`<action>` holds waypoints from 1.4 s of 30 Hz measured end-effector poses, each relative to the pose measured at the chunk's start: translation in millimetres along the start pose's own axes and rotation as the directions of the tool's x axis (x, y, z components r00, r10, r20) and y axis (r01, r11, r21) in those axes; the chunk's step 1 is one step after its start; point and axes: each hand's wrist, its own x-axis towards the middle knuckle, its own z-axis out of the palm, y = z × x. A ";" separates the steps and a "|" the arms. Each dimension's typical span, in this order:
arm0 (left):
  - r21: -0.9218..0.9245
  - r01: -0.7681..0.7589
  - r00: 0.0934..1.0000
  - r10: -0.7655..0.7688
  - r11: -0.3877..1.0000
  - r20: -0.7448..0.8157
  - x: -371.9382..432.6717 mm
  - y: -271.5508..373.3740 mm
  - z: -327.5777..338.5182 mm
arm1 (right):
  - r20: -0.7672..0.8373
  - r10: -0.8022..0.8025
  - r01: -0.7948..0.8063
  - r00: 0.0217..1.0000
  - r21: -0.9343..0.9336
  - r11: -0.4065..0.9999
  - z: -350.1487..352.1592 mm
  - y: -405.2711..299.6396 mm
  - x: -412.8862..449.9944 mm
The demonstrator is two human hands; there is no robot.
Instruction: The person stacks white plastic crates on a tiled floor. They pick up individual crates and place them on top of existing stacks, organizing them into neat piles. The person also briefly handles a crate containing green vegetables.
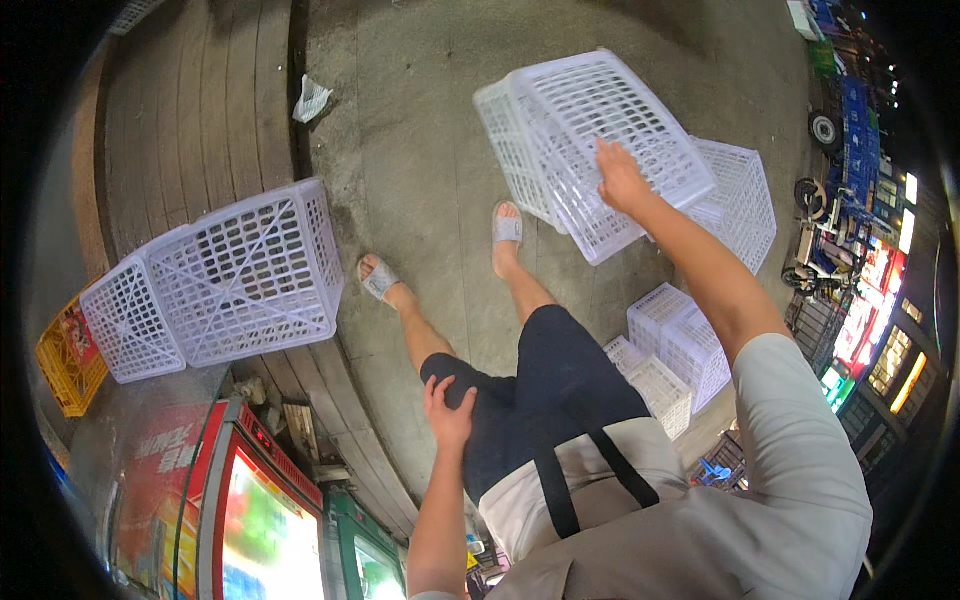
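Observation:
My right hand grips the upper side of a white perforated plastic crate, with its fingertips at the lattice. The crate is tilted over the concrete ground, beside my right foot, and another white crate shows at its left side. More white crates lie behind its lower right corner. My left hand rests on my left thigh with fingers spread, holding nothing. At the left, a large white crate stands against a smaller-looking white crate, with a yellow crate at the far end.
Wooden planks form a step along the left. A red lit display refrigerator and a green one stand at lower left. Stacked white crates sit near my right side. A crumpled white bag lies by the step. Parked vehicles line the right.

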 end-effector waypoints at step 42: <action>-0.947 0.298 0.942 -0.195 0.117 0.272 162.0 -12.3 -172.3 | 0.188 0.089 -0.181 0.978 0.980 -0.086 -7.7 -425.9 -40.0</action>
